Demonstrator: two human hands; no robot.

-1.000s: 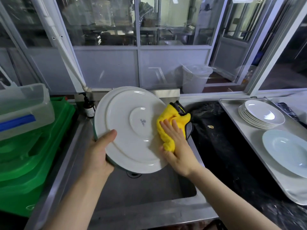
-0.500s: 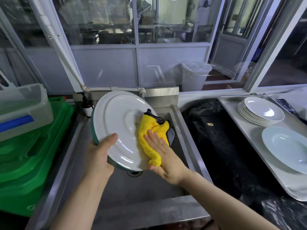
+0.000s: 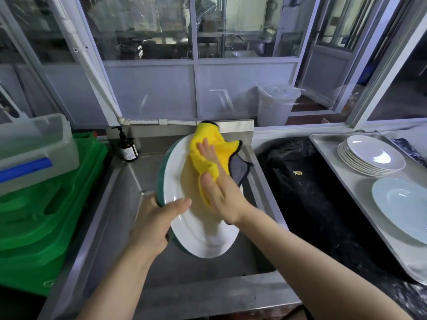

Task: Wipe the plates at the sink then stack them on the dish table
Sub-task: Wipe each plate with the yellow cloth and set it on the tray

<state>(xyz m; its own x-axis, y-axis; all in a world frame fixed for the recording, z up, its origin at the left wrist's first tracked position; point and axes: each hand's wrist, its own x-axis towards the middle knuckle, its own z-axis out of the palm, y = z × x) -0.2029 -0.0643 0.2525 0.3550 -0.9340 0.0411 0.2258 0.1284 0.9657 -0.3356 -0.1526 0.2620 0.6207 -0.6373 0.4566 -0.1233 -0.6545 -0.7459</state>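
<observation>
Over the steel sink [image 3: 111,218] I hold a large white plate [image 3: 198,236] with a green rim, tilted on edge. My left hand [image 3: 154,225] grips its lower left rim, thumb across the white face. My right hand [image 3: 219,192] lies flat with straight fingers on a yellow cloth [image 3: 208,151] with a grey underside, pressing it against the upper part of the plate. To the right, on the steel dish table [image 3: 346,179], stands a stack of white plates [image 3: 372,158], and a single pale plate [image 3: 402,204] lies nearer me.
Green crates [image 3: 41,215] with a clear plastic box [image 3: 32,148] on top stand left of the sink. A brown pump bottle [image 3: 128,148] stands at the sink's back left corner. A black plastic sheet [image 3: 312,192] covers the counter between sink and dish table.
The plate has turned more edge-on and swung to the right. My right hand has slid the yellow cloth from the plate's middle up to its top edge.
</observation>
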